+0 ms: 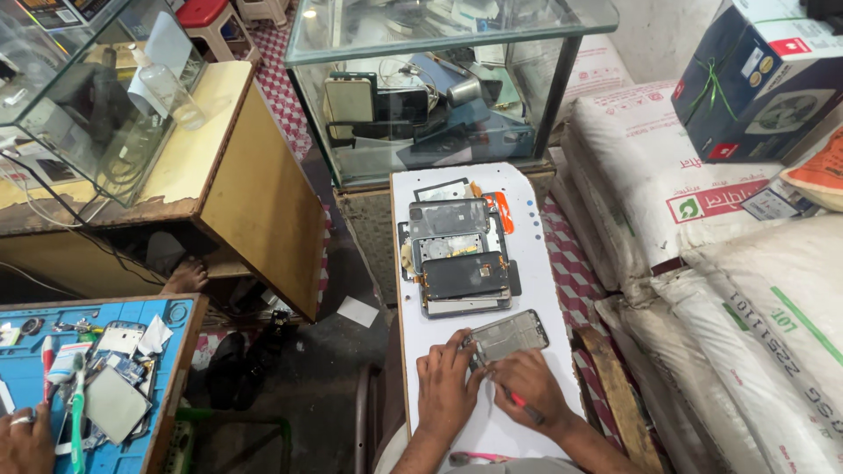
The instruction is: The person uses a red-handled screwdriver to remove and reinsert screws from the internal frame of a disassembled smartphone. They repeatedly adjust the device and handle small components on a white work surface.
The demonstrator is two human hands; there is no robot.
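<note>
Where the view begins at the far left, another person's hand (25, 437) is seen resting on a blue mat (176, 351), amid small tools, a green toothbrush (75, 421) and phone parts. Behind it, a wooden counter (255, 193) is noted, carrying a glass case (79, 96) and a clear bottle (167, 88). A bare foot (186, 277) is visible under the counter.

At centre, a second glass case (439, 79) filled with phones and parts is recorded, and in front of it a narrow white worktop (527, 263). A stack of opened phones (458, 254) is laid on the far half of the worktop, with an orange tool (504, 211) just beside it.

On the near half, a phone frame (509, 335) lies flat, tilted slightly. The left hand (446, 382) is pressed palm-down on the worktop, its fingertips touching the near left edge of the frame; it is flattened rather than clenched, and nothing is grasped in it. The right hand (527, 386) is closed around a red-handled screwdriver (520, 400), whose tip is directed toward the frame's near edge. Whether the tip touches the frame cannot be told.

To the right, white sacks (702, 263) are stacked, with a dark blue box (755, 79) tied with green string set on top.
</note>
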